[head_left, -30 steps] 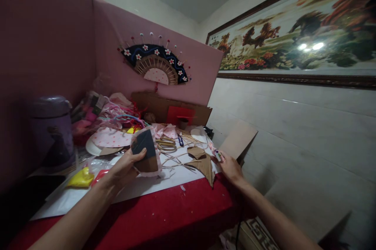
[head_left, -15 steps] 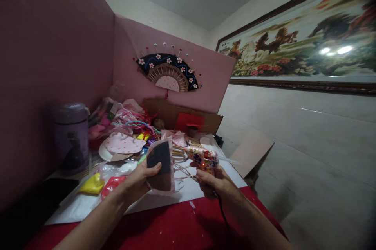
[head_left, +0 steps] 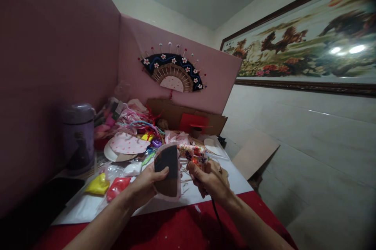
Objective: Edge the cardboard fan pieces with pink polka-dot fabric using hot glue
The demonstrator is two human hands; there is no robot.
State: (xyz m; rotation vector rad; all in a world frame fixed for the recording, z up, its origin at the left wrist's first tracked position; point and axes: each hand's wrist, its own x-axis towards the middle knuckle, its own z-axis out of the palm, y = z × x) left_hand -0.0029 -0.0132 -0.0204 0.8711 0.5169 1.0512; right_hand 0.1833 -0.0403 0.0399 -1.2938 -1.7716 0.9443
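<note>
My left hand [head_left: 155,179] pinches a half-round cardboard piece [head_left: 167,168], thumb on its dark and brown face. Pink fabric shows around the piece's edge. In my right hand [head_left: 207,179] is a flower-patterned glue gun [head_left: 192,153] with a small red light lit. Its front end points left and lies close behind the cardboard's right edge; whether they touch I cannot tell. A black cord [head_left: 216,211] hangs below my right hand. Behind it, brown material [head_left: 221,172] lies on the white sheet [head_left: 235,181].
Yellow [head_left: 98,184] and red [head_left: 118,188] clay packets lie at left, near a purple flask [head_left: 78,138]. Pink dotted fabric pieces [head_left: 129,143] and a heap of ribbons [head_left: 138,119] lie behind. A decorated fan [head_left: 173,71] is on the pink board [head_left: 217,74]. Red cloth [head_left: 164,230] covers the front.
My right hand has brought the glue gun leftward, closer to the cardboard piece, and turned it. The clear stick at its rear no longer shows. The view has shifted slightly left.
</note>
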